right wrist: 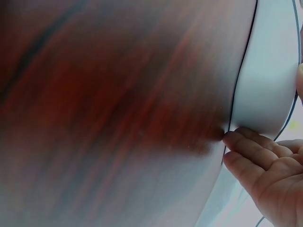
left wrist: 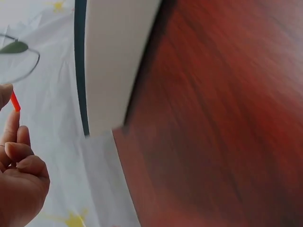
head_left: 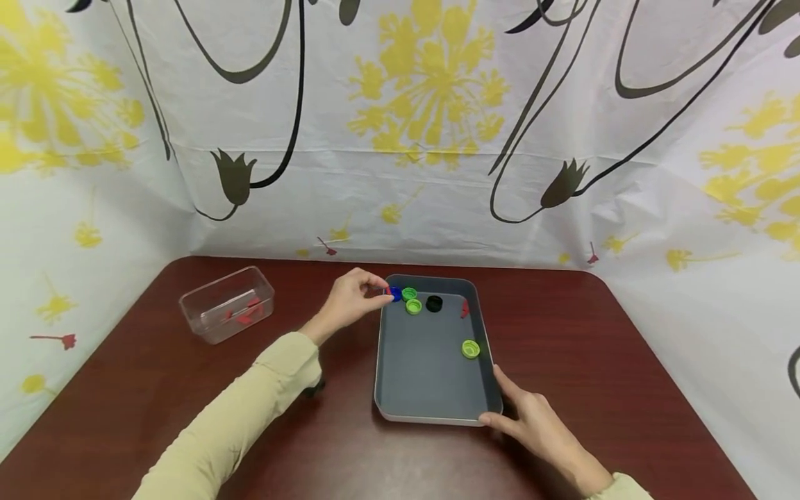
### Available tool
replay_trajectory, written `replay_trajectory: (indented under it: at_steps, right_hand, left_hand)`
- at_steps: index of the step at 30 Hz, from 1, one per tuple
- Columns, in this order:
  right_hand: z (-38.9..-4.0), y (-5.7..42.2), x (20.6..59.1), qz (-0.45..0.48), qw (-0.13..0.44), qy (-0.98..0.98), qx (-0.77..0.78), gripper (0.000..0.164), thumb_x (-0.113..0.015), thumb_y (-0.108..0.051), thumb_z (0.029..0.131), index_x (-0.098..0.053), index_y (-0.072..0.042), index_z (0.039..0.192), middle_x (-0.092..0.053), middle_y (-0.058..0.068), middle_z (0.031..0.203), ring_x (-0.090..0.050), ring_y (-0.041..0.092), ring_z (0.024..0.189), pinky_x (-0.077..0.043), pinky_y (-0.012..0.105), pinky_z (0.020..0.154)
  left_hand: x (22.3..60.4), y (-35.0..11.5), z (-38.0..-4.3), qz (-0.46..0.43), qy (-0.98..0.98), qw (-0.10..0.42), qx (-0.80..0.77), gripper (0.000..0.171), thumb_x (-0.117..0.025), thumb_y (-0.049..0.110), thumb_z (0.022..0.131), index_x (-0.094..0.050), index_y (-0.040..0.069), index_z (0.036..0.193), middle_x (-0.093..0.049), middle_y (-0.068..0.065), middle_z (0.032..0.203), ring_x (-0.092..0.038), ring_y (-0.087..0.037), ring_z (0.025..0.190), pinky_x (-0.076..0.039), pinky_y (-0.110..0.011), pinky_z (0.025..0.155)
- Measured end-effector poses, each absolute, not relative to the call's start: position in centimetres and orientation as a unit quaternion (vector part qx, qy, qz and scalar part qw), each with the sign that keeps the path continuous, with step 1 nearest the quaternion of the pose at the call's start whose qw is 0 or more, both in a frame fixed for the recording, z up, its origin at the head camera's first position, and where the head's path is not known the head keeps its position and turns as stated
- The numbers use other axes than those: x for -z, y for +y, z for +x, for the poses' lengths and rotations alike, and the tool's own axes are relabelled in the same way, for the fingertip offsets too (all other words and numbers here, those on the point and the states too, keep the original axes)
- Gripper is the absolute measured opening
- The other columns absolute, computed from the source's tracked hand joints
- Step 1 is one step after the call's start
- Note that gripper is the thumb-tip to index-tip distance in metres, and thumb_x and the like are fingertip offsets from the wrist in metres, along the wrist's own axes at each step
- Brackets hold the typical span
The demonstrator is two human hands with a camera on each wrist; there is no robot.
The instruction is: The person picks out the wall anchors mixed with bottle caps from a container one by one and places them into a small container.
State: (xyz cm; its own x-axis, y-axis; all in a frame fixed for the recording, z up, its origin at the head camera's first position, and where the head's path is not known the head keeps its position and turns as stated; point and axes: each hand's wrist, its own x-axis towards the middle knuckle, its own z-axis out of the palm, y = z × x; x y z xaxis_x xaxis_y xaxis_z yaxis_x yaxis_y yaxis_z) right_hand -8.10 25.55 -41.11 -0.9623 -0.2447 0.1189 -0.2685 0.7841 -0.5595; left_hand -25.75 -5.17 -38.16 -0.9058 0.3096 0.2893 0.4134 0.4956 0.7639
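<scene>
My left hand [head_left: 350,300] pinches a small red piece [left wrist: 15,100] between thumb and forefinger over the far left corner of a grey tray [head_left: 431,389]. Right by those fingertips sits a blue bottle cap [head_left: 396,294]. Beside it lie a green cap [head_left: 409,294], a light green cap [head_left: 414,306] and a black cap [head_left: 434,303]. Another red piece [head_left: 464,308] lies by the tray's right wall, with a yellow-green cap [head_left: 471,349] lower down. My right hand [head_left: 531,423] holds the tray's near right corner, its fingers against the side in the right wrist view.
A clear plastic box [head_left: 228,305] with several red pieces [head_left: 248,311] stands at the far left of the dark red table [head_left: 625,389]. Behind and beside the table hangs a white patterned cloth [head_left: 437,208]. A dark object shows partly behind the left sleeve.
</scene>
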Motion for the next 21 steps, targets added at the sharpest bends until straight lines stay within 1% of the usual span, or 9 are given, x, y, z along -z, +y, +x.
replay_trajectory:
  at_steps: [2, 5, 12, 16, 17, 19, 20, 21]
  right_hand:
    - [-8.2, 25.5, 41.2, 0.135, 0.018, -0.944, -0.299, 0.083, -0.072, -0.037, 0.079, -0.037, 0.007, 0.14, -0.057, 0.025, 0.126, -0.059, 0.032, 0.111, -0.052, 0.039, 0.082]
    - [-8.2, 25.5, 41.2, 0.133, 0.018, -0.945, -0.297, 0.083, -0.073, -0.036, 0.079, -0.037, 0.007, 0.14, -0.057, 0.025, 0.125, -0.059, 0.032, 0.111, -0.052, 0.04, 0.082]
    - [-8.3, 25.5, 41.3, 0.132, 0.017, -0.945, -0.299, 0.082, -0.073, -0.036, 0.079, -0.037, 0.006, 0.14, -0.059, 0.023, 0.123, -0.061, 0.031, 0.109, -0.052, 0.039, 0.081]
    - [-8.4, 25.6, 41.2, 0.136, 0.026, -0.945, -0.298, 0.082, -0.074, -0.034, 0.079, -0.038, 0.007, 0.14, -0.061, 0.022, 0.12, -0.063, 0.03, 0.106, -0.053, 0.037, 0.08]
    - [-8.5, 25.6, 41.3, 0.138, 0.028, -0.944, -0.297, 0.082, -0.074, -0.034, 0.079, -0.038, 0.007, 0.14, -0.062, 0.022, 0.12, -0.063, 0.03, 0.106, -0.053, 0.037, 0.079]
    - [-8.6, 25.6, 41.4, 0.142, 0.029, -0.943, -0.299, 0.082, -0.075, -0.033, 0.078, -0.038, 0.008, 0.139, -0.061, 0.024, 0.12, -0.062, 0.031, 0.106, -0.053, 0.037, 0.079]
    - [-8.6, 25.5, 41.5, 0.143, 0.028, -0.943, -0.3, 0.082, -0.075, -0.033, 0.078, -0.038, 0.008, 0.139, -0.06, 0.024, 0.121, -0.062, 0.031, 0.106, -0.053, 0.037, 0.079]
    - [-8.6, 25.5, 41.5, 0.143, 0.03, -0.943, -0.298, 0.082, -0.075, -0.033, 0.078, -0.038, 0.008, 0.139, -0.06, 0.025, 0.121, -0.062, 0.031, 0.107, -0.053, 0.037, 0.079]
  left_hand:
    - [38.4, -6.4, -25.6, -0.19, -0.866, 0.067, 0.458, 0.023, -0.077, 0.026, 0.078, -0.072, 0.01, 0.093, -0.059, -0.006, 0.094, -0.049, -0.021, 0.08, -0.041, -0.026, 0.068]
    - [38.6, -8.3, -25.4, -0.166, -0.868, 0.082, 0.461, 0.024, -0.077, 0.026, 0.077, -0.072, 0.009, 0.094, -0.061, -0.007, 0.094, -0.051, -0.025, 0.083, -0.041, -0.027, 0.07]
    - [38.2, -13.1, -25.2, -0.118, -0.884, 0.102, 0.441, 0.026, -0.077, 0.027, 0.078, -0.072, 0.008, 0.094, -0.062, -0.008, 0.097, -0.053, -0.02, 0.087, -0.043, -0.03, 0.075]
    - [37.7, -16.0, -25.5, -0.09, -0.894, 0.118, 0.423, 0.027, -0.076, 0.027, 0.079, -0.071, 0.006, 0.095, -0.062, -0.011, 0.099, -0.054, -0.023, 0.091, -0.043, -0.032, 0.077]
    - [37.6, -16.8, -25.6, -0.081, -0.897, 0.121, 0.416, 0.027, -0.075, 0.028, 0.08, -0.071, 0.006, 0.095, -0.062, -0.012, 0.099, -0.055, -0.024, 0.089, -0.045, -0.032, 0.075]
    - [37.6, -18.4, -25.5, -0.067, -0.908, 0.131, 0.393, 0.028, -0.074, 0.029, 0.08, -0.072, 0.006, 0.096, -0.062, -0.012, 0.098, -0.057, -0.022, 0.085, -0.045, -0.03, 0.073]
    - [37.6, -19.2, -25.4, -0.061, -0.911, 0.132, 0.386, 0.028, -0.074, 0.03, 0.081, -0.072, 0.006, 0.096, -0.064, -0.012, 0.097, -0.059, -0.023, 0.08, -0.046, -0.03, 0.069]
    - [37.7, -19.8, -25.4, -0.056, -0.913, 0.135, 0.38, 0.028, -0.073, 0.031, 0.081, -0.072, 0.006, 0.096, -0.064, -0.013, 0.097, -0.059, -0.021, 0.077, -0.046, -0.029, 0.067]
